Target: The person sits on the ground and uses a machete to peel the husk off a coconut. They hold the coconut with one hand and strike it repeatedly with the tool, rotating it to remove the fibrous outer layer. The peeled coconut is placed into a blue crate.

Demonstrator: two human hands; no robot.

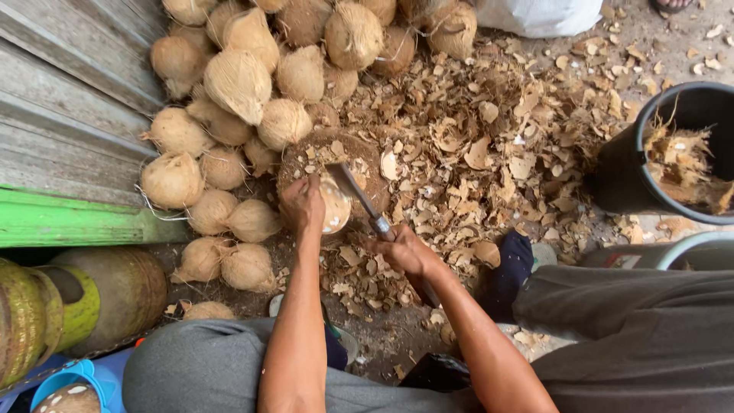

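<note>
1. Left hand (302, 205): the grip is closed on the far edge of a partly peeled coconut (335, 203), fingers curled over its top. The coconut rests on a round wooden chopping block (367, 157) set on the ground, near the block's front edge.

2. Coconut: its pale, shaved face is turned toward the right hand and the blade; the brown side lies under the left hand. Whether it has a clear long axis cannot be told.

3. Right hand (405, 252): the grip is closed around the handle of a cleaver (355, 191). The handle end passes out below the palm.

4. Cleaver: its long axis runs diagonally, from the handle at the lower right to the blade tip at the upper left. The tip points away from the person, toward the pile. The flat steel blade lies against the right side of the coconut, touching it.

5. Surroundings: a pile of husked coconuts (252, 76) lies just beyond and left of the block, against a wooden wall (69, 99). Brown shell chips (497, 138) cover the ground right of the block. A black bucket (619, 168) holding husk scraps stands well apart at the right.

6. The person's knees, in grey trousers (634, 336), frame both forearms at the bottom of the view.
</note>
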